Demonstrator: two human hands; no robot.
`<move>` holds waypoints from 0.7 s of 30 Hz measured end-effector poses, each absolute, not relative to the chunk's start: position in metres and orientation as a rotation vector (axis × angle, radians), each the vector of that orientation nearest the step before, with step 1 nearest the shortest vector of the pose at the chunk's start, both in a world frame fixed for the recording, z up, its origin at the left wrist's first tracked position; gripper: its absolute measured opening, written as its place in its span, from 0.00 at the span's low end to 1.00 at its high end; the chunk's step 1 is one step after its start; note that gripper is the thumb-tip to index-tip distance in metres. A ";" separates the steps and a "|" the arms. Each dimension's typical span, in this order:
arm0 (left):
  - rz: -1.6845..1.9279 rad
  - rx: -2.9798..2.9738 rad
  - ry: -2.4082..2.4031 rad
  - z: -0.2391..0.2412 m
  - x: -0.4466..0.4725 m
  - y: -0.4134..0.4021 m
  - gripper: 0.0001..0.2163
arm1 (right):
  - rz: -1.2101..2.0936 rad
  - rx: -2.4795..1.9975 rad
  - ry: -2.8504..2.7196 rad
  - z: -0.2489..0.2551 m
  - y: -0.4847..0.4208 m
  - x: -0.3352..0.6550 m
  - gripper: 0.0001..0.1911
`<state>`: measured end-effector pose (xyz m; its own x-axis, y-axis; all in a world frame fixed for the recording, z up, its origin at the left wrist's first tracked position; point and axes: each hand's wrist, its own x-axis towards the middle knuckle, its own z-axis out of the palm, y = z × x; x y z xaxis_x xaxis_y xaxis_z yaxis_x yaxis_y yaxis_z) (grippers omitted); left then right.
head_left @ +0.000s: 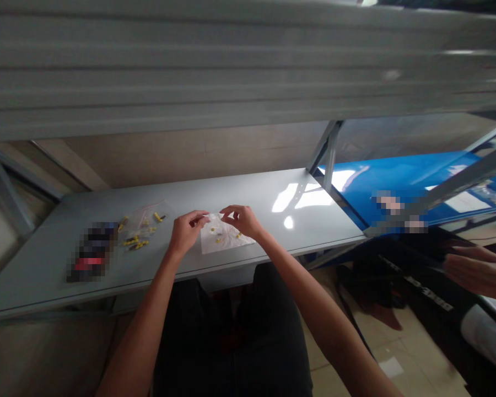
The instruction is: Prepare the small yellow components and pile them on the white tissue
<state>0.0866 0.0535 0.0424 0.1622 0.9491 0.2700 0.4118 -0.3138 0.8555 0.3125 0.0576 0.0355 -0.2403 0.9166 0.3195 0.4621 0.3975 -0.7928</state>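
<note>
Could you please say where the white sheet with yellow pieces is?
In the head view, the white sheet lies mid-picture on the grey table, near the left hand and right hand.

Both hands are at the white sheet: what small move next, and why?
Probably steady the white sheet with the left hand: that hand and the right hand are at the sheet's far edge, and the small yellow pieces on it might shift.

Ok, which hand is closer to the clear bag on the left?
Left. The left hand is just right of the clear bag, not touching it; the right hand is farther right, at the white sheet.
</note>
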 end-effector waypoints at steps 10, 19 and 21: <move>1.146 1.749 1.229 0.037 0.095 0.050 0.26 | 0.835 -1.102 -1.605 0.021 0.058 0.318 0.10; 1.258 1.844 1.361 0.031 0.077 0.038 0.17 | 0.832 -1.220 -1.182 0.029 0.047 0.363 0.18; 1.182 1.994 1.412 0.027 0.063 0.028 0.14 | 0.725 -1.383 -1.164 0.027 0.036 0.400 0.18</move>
